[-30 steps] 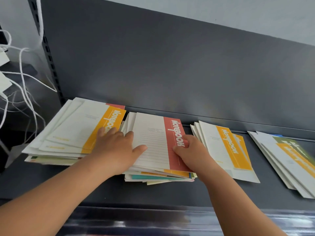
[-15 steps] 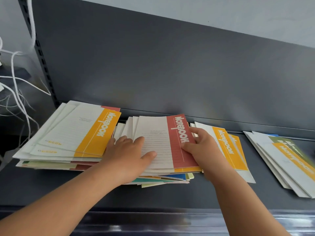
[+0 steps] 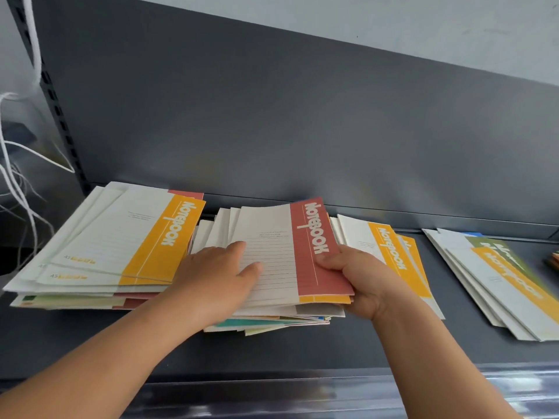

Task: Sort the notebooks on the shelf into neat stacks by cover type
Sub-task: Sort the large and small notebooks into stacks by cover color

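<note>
— Where is the red-banded notebook (image 3: 314, 252)?
— Centre of the frame, topmost on the middle stack (image 3: 272, 323).
— And the hands?
— The right hand (image 3: 360, 276) pinches its right edge, thumb on the red band, fingers curled beneath. The left hand (image 3: 217, 276) lies flat on the lined white part, fingers straight, gripping nothing.
— Neighbours?
— A yellow-topped stack (image 3: 121, 237) at left, touching the left wrist, and another yellow stack (image 3: 390, 252) just behind the right hand, all on the grey shelf (image 3: 332, 349).

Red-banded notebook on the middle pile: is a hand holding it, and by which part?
The right hand grips the red-banded notebook by its near right edge, thumb on the red band; the left hand rests flat on its lined part.
</note>
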Demonstrator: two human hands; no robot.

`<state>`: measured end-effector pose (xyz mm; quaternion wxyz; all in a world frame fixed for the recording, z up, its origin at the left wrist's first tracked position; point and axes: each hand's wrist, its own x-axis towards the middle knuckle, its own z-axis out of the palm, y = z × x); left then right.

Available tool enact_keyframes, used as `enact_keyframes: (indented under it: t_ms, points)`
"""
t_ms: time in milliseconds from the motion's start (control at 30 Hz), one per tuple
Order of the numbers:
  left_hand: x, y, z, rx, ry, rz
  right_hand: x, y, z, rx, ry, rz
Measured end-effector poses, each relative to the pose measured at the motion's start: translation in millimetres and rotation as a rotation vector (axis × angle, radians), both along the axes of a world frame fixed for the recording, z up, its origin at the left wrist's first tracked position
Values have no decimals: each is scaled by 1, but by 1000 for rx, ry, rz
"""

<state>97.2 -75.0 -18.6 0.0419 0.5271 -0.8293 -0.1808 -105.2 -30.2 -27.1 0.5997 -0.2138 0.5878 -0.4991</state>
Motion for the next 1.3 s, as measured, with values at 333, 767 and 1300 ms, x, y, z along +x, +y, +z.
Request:
enact_keyframes:
  t_ms: [333,767,1300]
  points:
    - [6,-11,24,526,955,255,-13,29,14,-317,-100,-99]
    - [-63,29,17,1063,1206,12,-55,105,5,-319,324,-363]
    - [-237,168,16,960,1261,108,-223,252,12,-322,205,-484]
